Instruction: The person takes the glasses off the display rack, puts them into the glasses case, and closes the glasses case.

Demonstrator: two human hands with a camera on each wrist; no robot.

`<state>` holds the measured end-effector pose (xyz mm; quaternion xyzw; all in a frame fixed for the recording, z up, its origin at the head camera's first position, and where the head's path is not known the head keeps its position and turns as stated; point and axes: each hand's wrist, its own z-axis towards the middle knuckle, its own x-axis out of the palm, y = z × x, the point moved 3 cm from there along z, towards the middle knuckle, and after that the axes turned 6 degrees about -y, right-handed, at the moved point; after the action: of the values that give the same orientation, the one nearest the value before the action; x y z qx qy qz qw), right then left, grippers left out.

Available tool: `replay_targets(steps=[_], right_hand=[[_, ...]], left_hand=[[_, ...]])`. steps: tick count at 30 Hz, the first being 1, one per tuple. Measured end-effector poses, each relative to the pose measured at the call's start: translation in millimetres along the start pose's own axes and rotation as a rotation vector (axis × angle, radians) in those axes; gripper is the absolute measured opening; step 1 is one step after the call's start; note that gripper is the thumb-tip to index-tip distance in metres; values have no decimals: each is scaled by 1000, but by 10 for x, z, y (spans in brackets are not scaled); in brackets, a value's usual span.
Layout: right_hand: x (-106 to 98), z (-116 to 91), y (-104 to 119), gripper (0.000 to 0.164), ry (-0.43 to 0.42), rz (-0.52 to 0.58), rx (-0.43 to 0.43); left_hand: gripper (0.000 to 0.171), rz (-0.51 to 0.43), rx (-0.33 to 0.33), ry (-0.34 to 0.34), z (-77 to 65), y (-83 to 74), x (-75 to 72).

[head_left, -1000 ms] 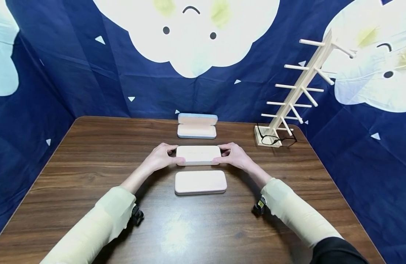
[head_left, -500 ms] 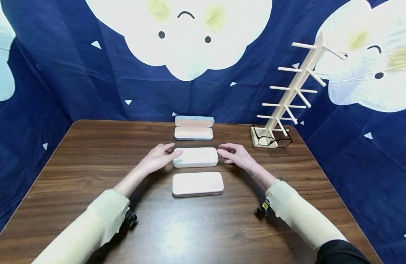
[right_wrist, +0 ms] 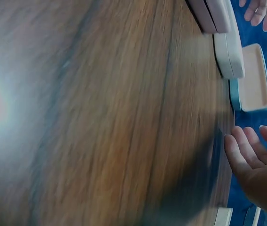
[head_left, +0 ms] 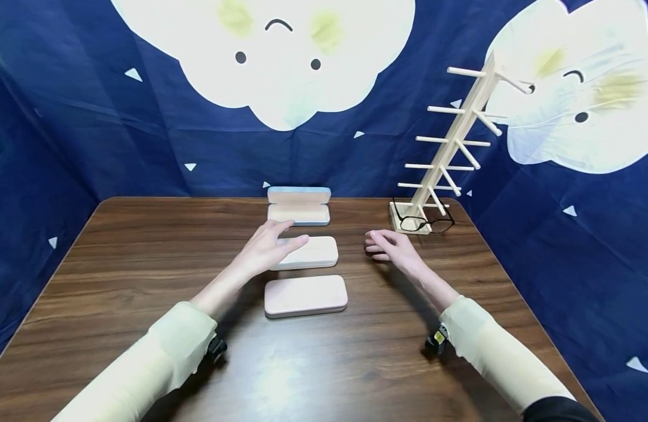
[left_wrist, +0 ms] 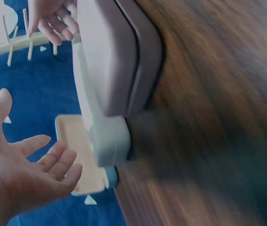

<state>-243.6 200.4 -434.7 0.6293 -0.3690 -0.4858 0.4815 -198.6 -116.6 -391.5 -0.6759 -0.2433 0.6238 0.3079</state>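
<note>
Over the left end of the white case (head_left: 320, 253), the left hand (head_left: 266, 249) has its fingers (left_wrist: 58, 162) spread and gripping nothing. Right hand (head_left: 398, 251): fingers slightly bent, also holding nothing, to the right of the white case and apart from it. White case lies closed on the tabletop (head_left: 355, 363), between two others: the pink case (head_left: 305, 296), closed, just on the near side, and the blue case (head_left: 298, 212), standing open, on the far side. Beyond the right hand, a wooden peg stand (head_left: 453, 139); black-framed glasses (head_left: 427, 224) at its base. Behind, navy cloth (head_left: 355, 164) with cloud faces.
</note>
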Motion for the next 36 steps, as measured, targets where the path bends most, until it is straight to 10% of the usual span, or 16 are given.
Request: replay_targets(steps=[36], right_hand=[[-1371, -488, -272, 63, -125, 12, 4]], left_hand=[[70, -102, 144, 96, 376, -786, 727]])
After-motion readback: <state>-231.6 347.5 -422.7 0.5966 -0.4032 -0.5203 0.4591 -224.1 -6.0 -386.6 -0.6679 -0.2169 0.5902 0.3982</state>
